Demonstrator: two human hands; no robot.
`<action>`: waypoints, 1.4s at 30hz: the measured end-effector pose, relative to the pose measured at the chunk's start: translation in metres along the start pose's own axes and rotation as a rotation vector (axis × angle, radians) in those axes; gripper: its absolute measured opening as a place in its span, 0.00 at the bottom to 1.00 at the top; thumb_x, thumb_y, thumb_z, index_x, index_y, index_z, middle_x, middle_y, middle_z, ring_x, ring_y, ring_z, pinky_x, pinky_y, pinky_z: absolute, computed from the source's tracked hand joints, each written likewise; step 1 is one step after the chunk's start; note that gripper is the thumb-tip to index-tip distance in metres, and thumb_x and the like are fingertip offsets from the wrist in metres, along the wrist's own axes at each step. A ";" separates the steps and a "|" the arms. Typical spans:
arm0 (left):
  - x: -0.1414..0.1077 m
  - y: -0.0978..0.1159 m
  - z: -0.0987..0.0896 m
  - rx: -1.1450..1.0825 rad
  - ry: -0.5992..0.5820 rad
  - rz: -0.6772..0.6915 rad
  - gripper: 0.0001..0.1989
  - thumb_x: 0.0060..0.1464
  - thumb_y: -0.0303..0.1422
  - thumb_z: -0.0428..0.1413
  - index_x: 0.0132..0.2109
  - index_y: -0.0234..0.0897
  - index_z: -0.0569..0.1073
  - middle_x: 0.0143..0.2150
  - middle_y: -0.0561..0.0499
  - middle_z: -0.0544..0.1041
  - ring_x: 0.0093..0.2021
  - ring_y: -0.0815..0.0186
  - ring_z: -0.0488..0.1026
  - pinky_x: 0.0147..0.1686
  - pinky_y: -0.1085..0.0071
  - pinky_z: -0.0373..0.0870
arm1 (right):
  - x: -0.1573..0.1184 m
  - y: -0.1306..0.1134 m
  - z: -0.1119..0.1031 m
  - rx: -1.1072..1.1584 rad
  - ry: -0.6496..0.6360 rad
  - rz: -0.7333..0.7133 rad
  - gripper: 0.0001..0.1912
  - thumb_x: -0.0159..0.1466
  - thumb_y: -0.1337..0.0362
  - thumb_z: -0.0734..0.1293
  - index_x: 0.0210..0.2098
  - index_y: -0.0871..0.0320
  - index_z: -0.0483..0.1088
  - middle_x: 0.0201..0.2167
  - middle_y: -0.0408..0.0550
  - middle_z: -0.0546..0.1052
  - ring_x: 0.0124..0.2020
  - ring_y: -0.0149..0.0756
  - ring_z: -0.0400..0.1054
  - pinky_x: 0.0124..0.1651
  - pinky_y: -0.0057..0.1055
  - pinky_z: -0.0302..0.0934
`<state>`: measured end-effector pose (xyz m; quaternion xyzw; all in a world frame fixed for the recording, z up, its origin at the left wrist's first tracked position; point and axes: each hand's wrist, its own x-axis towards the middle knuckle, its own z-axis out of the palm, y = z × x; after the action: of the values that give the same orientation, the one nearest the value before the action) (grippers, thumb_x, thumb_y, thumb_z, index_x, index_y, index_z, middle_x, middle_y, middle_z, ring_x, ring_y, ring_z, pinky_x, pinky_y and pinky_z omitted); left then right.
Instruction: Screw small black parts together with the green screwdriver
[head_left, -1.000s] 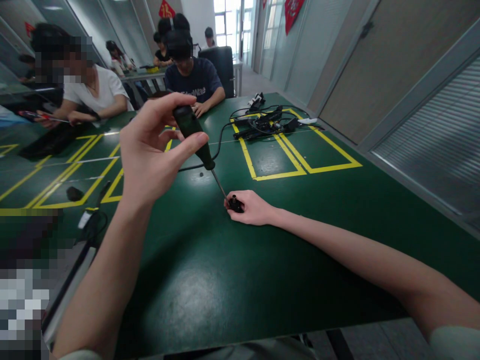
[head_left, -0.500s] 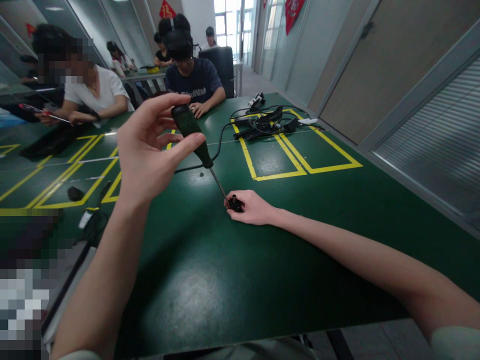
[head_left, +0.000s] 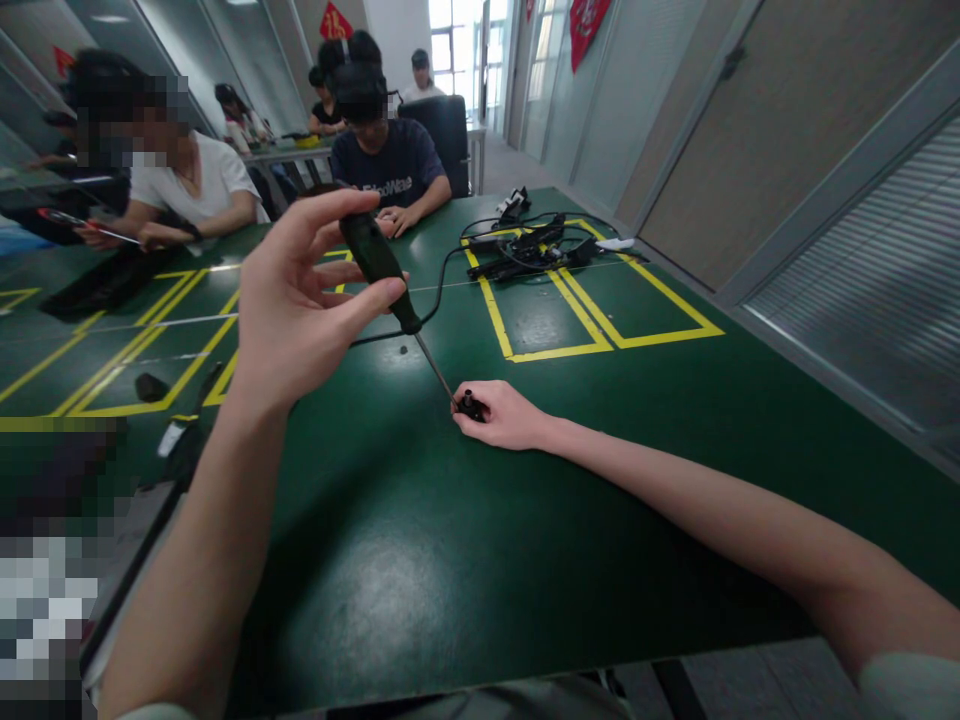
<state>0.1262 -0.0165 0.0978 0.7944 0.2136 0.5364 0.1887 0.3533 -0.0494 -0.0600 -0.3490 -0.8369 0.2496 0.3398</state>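
My left hand grips the dark handle of a screwdriver between thumb and fingers. The tool slants down to the right, and its thin metal shaft ends at a small black part. That part is pinched in my right hand, low over the green table. A short dark cylinder stands up from it. My fingers cover much of the part, so its kind does not show, and the exact spot where the screwdriver's tip meets it is hard to make out.
Black cables and bracket-like parts lie in a heap on the yellow-taped area at the back right. A small black lump sits at the left. Across the table a person in a dark shirt and another in white are seated.
The screwdriver's handle has turned a little in my left hand, which has shifted slightly. My right hand and the black part stay in place.
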 end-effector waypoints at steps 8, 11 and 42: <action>-0.001 0.007 0.004 -0.016 0.043 -0.034 0.29 0.46 0.26 0.74 0.55 0.46 0.78 0.57 0.52 0.78 0.61 0.53 0.78 0.49 0.64 0.87 | 0.001 -0.003 0.001 -0.020 -0.001 0.043 0.01 0.60 0.68 0.67 0.32 0.59 0.72 0.29 0.44 0.76 0.28 0.29 0.64 0.35 0.27 0.56; 0.001 0.013 0.004 -0.090 0.131 -0.125 0.32 0.39 0.20 0.75 0.53 0.41 0.79 0.51 0.51 0.79 0.63 0.48 0.76 0.54 0.53 0.84 | 0.002 -0.005 0.000 -0.013 0.002 0.065 0.01 0.59 0.69 0.67 0.31 0.59 0.72 0.29 0.44 0.77 0.28 0.30 0.66 0.35 0.27 0.57; -0.075 -0.096 -0.019 -0.478 0.947 -0.873 0.19 0.51 0.19 0.63 0.39 0.42 0.62 0.33 0.58 0.75 0.32 0.68 0.81 0.38 0.70 0.85 | -0.007 0.005 -0.025 0.304 -0.057 0.141 0.15 0.57 0.64 0.75 0.43 0.59 0.74 0.42 0.46 0.76 0.25 0.23 0.64 0.29 0.26 0.60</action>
<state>0.0709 0.0245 -0.0039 0.2518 0.4495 0.7331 0.4439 0.3778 -0.0465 -0.0500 -0.3444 -0.7723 0.4062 0.3464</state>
